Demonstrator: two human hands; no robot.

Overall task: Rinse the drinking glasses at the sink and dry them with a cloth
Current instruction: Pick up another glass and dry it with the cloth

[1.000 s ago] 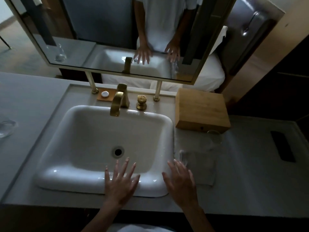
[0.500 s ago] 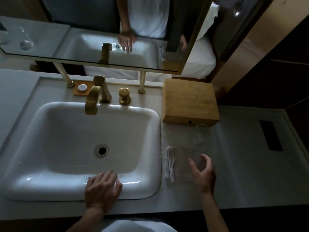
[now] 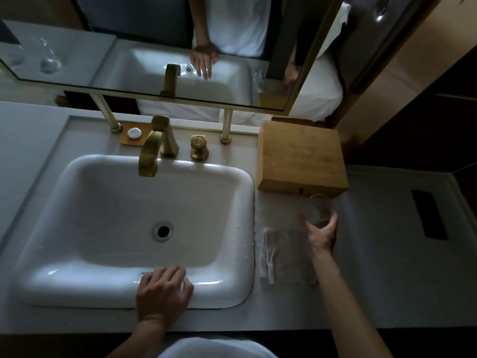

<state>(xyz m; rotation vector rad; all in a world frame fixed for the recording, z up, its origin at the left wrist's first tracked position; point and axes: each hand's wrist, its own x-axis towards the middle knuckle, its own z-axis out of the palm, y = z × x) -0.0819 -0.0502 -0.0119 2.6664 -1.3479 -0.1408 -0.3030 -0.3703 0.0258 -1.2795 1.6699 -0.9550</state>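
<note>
Right hand (image 3: 321, 235) wrapped round the drinking glass (image 3: 320, 208) on the bench (image 3: 387, 267), just in front of the wooden box (image 3: 300, 157), likely for carrying to the sink (image 3: 232, 293). Left hand (image 3: 164, 293) resting loosely curled on the sink's front rim, holding nothing, probably for support. Cloth (image 3: 281, 257) lying just beside the basin, handy for drying.

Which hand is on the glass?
The right hand: its fingers curl round the drinking glass beside the wooden box. The left hand rests on the sink rim.
</note>
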